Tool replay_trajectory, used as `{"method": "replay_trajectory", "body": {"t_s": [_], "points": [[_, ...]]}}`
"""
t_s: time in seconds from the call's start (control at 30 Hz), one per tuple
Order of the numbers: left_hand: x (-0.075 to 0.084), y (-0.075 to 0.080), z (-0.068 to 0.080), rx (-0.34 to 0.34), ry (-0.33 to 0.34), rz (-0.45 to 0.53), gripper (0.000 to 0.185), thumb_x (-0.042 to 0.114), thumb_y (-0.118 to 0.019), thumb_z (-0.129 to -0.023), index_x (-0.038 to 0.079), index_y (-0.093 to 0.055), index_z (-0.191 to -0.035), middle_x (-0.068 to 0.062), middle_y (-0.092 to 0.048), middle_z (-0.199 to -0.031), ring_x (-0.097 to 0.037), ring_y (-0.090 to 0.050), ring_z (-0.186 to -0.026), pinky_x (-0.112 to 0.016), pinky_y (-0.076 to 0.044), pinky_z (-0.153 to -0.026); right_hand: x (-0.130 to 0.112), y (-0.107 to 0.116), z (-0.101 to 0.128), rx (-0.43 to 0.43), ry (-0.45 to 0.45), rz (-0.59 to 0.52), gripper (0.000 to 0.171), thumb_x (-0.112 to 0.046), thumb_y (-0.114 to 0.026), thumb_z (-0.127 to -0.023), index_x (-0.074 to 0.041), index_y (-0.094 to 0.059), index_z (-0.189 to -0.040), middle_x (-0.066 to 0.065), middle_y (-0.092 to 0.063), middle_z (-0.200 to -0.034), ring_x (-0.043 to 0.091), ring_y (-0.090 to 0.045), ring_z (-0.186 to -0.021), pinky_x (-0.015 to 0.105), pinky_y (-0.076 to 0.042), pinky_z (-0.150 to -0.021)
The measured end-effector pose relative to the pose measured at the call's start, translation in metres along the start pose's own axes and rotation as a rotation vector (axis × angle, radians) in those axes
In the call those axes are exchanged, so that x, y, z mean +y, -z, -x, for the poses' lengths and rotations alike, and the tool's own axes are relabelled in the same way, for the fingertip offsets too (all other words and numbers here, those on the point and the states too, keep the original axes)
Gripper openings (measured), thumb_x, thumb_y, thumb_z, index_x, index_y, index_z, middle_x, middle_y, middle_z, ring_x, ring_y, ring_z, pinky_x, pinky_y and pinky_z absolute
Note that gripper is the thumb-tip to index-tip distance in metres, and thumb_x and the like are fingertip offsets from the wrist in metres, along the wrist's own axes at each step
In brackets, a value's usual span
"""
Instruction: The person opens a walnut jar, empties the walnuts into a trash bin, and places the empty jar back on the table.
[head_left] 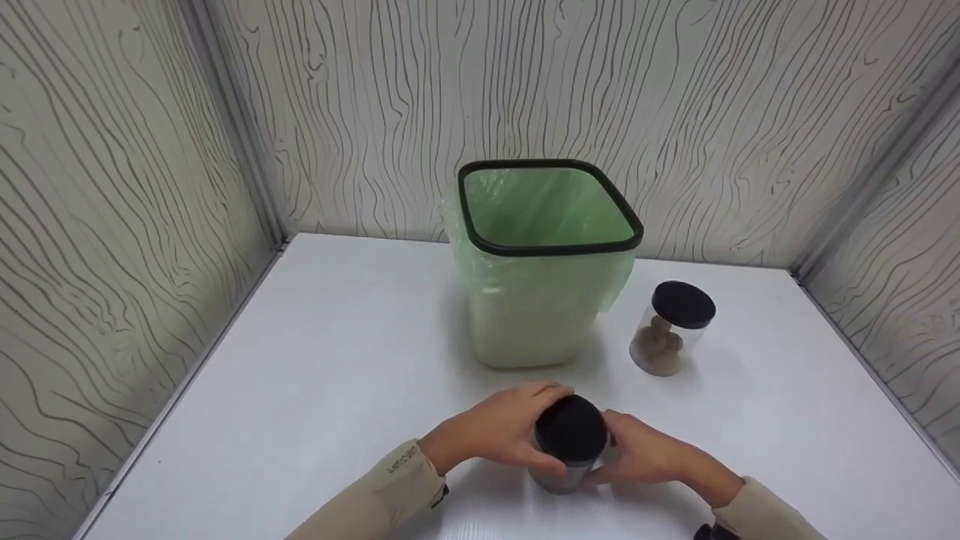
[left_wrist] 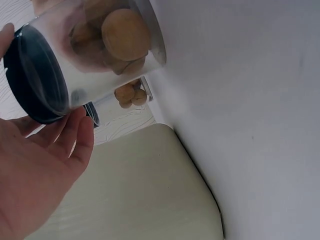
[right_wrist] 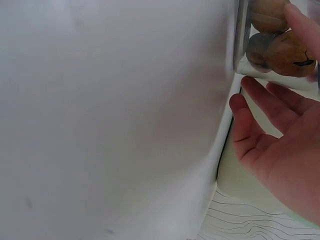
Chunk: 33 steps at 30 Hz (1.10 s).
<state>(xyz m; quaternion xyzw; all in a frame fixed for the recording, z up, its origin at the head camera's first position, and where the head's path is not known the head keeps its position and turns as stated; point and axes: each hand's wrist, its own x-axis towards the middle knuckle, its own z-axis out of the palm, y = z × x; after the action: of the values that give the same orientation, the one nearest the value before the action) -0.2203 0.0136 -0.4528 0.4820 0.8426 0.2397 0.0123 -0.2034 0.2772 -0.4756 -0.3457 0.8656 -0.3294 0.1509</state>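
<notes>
A clear jar (head_left: 559, 480) with a black lid (head_left: 571, 427) stands upright on the white table between the two hands. Brown, round, nut-like pieces (left_wrist: 126, 35) lie in its bottom; one shows a dark crack in the right wrist view. From the left, my left hand (head_left: 510, 427) grips the jar at its lid, thumb on the near side and fingers on the far side. My right hand (head_left: 641, 451) holds the jar's lower body from the right, the thumb against the clear wall (right_wrist: 302, 30).
Behind the hands stands a pale bin (head_left: 529, 337) with a green liner and a black rim (head_left: 559, 250). A second black-lidded jar (head_left: 660, 349) of similar brown pieces is right of the bin. Wood-grain patterned panels (head_left: 360, 112) enclose the table (head_left: 315, 360) at the back and sides.
</notes>
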Motion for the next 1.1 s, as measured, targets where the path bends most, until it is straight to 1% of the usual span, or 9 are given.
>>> {"method": "replay_trajectory", "body": {"t_s": [0.07,0.2,0.3,0.6,0.77,0.87,0.93,1.0,1.1], "points": [[0.000,-0.001,-0.001,0.005,0.000,0.004,0.090,0.060,-0.068,-0.076,0.012,-0.035,-0.144,0.002,-0.043,-0.139,-0.008,-0.042,-0.123,-0.025,-0.036,-0.100,0.000,0.000,0.000,0.005,0.002,0.018,0.057,-0.039,-0.079,-0.076,-0.024,-0.052,-0.123,-0.011,-0.057,-0.105,0.010,-0.053,-0.094,0.032,-0.047,-0.080],[0.001,-0.002,-0.001,0.042,-0.025,0.025,0.084,0.055,-0.071,-0.076,0.012,-0.039,-0.141,0.002,-0.045,-0.134,-0.007,-0.045,-0.119,-0.022,-0.037,-0.098,0.000,-0.002,0.000,0.022,0.054,0.015,0.057,-0.037,-0.078,-0.077,-0.021,-0.052,-0.125,-0.010,-0.058,-0.107,0.010,-0.054,-0.094,0.031,-0.047,-0.078],[0.001,-0.004,0.001,0.079,-0.037,0.046,0.079,0.052,-0.070,-0.076,0.013,-0.042,-0.139,0.001,-0.045,-0.132,-0.008,-0.045,-0.118,-0.022,-0.037,-0.097,-0.001,-0.004,-0.001,0.023,0.077,-0.032,0.059,-0.034,-0.077,-0.079,-0.017,-0.050,-0.128,-0.007,-0.059,-0.114,0.011,-0.056,-0.099,0.031,-0.047,-0.082],[0.002,-0.006,0.005,0.172,0.026,0.124,0.071,0.051,-0.068,-0.078,0.015,-0.045,-0.135,0.000,-0.042,-0.135,-0.012,-0.044,-0.121,-0.027,-0.038,-0.098,-0.009,-0.005,-0.004,0.057,0.006,-0.092,0.073,-0.034,-0.078,-0.078,-0.015,-0.041,-0.139,-0.004,-0.054,-0.127,0.012,-0.053,-0.109,0.031,-0.045,-0.087],[0.002,-0.007,0.005,0.245,0.033,0.169,0.070,0.052,-0.069,-0.078,0.016,-0.046,-0.133,0.000,-0.041,-0.135,-0.011,-0.044,-0.121,-0.027,-0.039,-0.098,-0.012,-0.007,-0.007,0.100,0.018,-0.102,0.081,-0.033,-0.080,-0.075,-0.009,-0.038,-0.140,-0.001,-0.052,-0.130,0.013,-0.051,-0.111,0.033,-0.044,-0.087],[0.002,-0.007,0.006,0.282,0.028,0.213,0.069,0.050,-0.069,-0.079,0.015,-0.045,-0.133,0.000,-0.041,-0.135,-0.011,-0.044,-0.121,-0.027,-0.039,-0.098,-0.013,-0.008,-0.009,0.106,0.031,-0.136,0.087,-0.031,-0.082,-0.074,-0.006,-0.034,-0.142,0.001,-0.049,-0.134,0.013,-0.049,-0.116,0.031,-0.043,-0.090],[0.002,-0.007,0.007,0.302,0.019,0.242,0.068,0.048,-0.070,-0.079,0.015,-0.045,-0.133,-0.001,-0.041,-0.136,-0.012,-0.044,-0.121,-0.028,-0.039,-0.098,-0.013,-0.007,-0.011,0.107,0.038,-0.169,0.091,-0.029,-0.083,-0.073,-0.007,-0.030,-0.144,0.002,-0.046,-0.137,0.014,-0.047,-0.119,0.030,-0.042,-0.093],[0.001,-0.006,0.008,0.314,0.009,0.270,0.068,0.047,-0.071,-0.080,0.014,-0.045,-0.134,-0.001,-0.040,-0.136,-0.011,-0.043,-0.122,-0.027,-0.038,-0.099,-0.014,-0.005,-0.012,0.113,0.043,-0.198,0.094,-0.028,-0.083,-0.072,-0.011,-0.028,-0.146,0.001,-0.044,-0.140,0.014,-0.046,-0.121,0.028,-0.041,-0.095],[0.000,-0.003,0.009,0.317,-0.006,0.317,0.069,0.044,-0.072,-0.080,0.013,-0.043,-0.136,0.000,-0.040,-0.136,-0.010,-0.042,-0.123,-0.027,-0.037,-0.100,-0.016,-0.002,-0.012,0.126,0.066,-0.210,0.091,-0.026,-0.084,-0.072,-0.017,-0.030,-0.145,0.000,-0.045,-0.139,0.016,-0.046,-0.122,0.028,-0.039,-0.097]]}}
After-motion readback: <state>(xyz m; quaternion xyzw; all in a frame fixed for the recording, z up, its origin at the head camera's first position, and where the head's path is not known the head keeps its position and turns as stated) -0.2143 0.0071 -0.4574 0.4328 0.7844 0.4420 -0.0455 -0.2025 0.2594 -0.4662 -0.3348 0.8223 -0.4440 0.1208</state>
